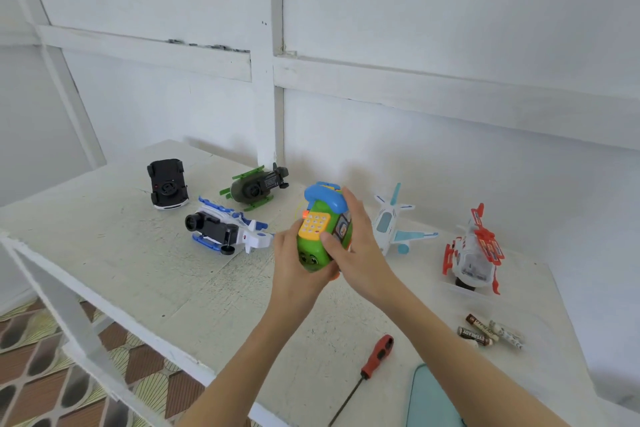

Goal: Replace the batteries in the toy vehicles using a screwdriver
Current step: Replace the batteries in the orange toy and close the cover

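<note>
Toys on the white table (114,253), six: one green toy phone car (320,236) held up over the tabletop; one black car (167,188), overturned; one green helicopter (258,186); one blue-and-white helicopter (225,229); one white-and-blue plane (393,222); one red-and-white helicopter (474,250). Screwdriver (367,371), one, red-handled, lying near the front edge. Batteries (491,331), about four, loose beside it. Left hand (294,263) cups the phone car from beneath, fingers curled round it; right hand (349,236) grips its right side, thumb on the keypad.

We see a green toy phone (320,236) with yellow keypad and blue handset at centre, a red-handled screwdriver (370,367) lower right, a black car (167,188) upper left.
</note>
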Motion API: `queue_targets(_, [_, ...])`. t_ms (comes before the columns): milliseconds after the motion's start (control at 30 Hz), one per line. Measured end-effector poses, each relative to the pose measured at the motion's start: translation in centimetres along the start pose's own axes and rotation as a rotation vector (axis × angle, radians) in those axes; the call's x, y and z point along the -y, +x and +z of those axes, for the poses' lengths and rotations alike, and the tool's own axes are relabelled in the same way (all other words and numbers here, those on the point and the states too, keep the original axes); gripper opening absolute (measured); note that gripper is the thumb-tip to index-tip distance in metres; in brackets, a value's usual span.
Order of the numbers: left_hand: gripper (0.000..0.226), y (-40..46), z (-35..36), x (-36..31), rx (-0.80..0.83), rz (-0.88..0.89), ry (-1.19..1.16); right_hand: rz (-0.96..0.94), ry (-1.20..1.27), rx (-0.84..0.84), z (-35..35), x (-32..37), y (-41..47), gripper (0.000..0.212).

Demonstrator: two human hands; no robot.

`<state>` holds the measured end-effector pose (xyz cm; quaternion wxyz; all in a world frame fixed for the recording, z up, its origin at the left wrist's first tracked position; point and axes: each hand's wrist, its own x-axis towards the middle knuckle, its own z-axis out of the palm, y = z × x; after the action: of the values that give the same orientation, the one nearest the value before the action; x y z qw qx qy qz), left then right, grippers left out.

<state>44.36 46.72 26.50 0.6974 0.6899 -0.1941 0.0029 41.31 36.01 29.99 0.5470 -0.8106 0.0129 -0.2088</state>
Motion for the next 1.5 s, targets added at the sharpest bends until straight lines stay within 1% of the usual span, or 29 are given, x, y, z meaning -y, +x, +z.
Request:
queue_targets(100, [0.077,-0.5,-1.5,1.5,0.085,-0.055,0.036,0.094,0.086,0.046,0.7,-1.6,-0.6,0.068])
queue_targets(200, [0.074,-0.8,-3.2,3.2,0.166,-0.108,0.095,0.148,0.125,0.098,1.2,-2.9,-1.5,0.069])
queue_targets(267, [0.07,-0.8,-3.9,4.2,0.224,-0.148,0.101,0.205,0.133,0.119,1.3,-3.4,-1.8,0.061])
queue_targets(300, [0.069,-0.7,-4.1,4.7,0.244,-0.159,0.109,0.229,0.122,0.125,1.4,-3.6,-1.9,0.057])
queue_targets(333, [0.07,-0.6,-4.3,5.1,0.259,-0.166,0.125,0.254,0.099,0.127,1.5,-3.8,-2.1,0.057])
queue_targets(467, [0.077,-0.1,-4.6,6.7,0.299,-0.195,0.186,0.359,-0.065,0.118,1.9,-5.9,-2.4,0.074])
queue_targets(567, [0.074,0.4,-4.8,7.5,0.344,-0.166,0.252,0.425,-0.105,0.109,2.2,-6.9,-2.4,0.075])
queue_targets(667, [0.076,0.8,-5.0,8.1,0.36,-0.133,0.297,0.434,-0.075,0.074,2.6,-7.0,-2.4,0.074])
queue_targets(933, [0.078,1.2,-5.3,8.5,0.374,-0.119,0.262,0.446,-0.059,0.012,2.8,-6.7,-2.5,0.067])
queue_targets(1167, [0.071,1.1,-5.6,8.5,0.394,-0.106,0.246,0.446,-0.067,0.04,2.8,-6.2,-2.6,0.067])
queue_targets(1333, [0.072,0.9,-5.6,8.6,0.402,-0.103,0.241,0.437,-0.077,0.047,2.8,-6.0,-2.6,0.066])
queue_targets(1433, [0.07,0.9,-5.8,8.7,0.433,-0.086,0.249,0.427,-0.109,0.046,2.8,-5.8,-2.5,0.068])
queue_targets(1500, [0.068,0.9,-6.1,8.7,0.442,-0.081,0.268,0.438,-0.176,0.071,2.5,-5.8,-2.5,0.072])
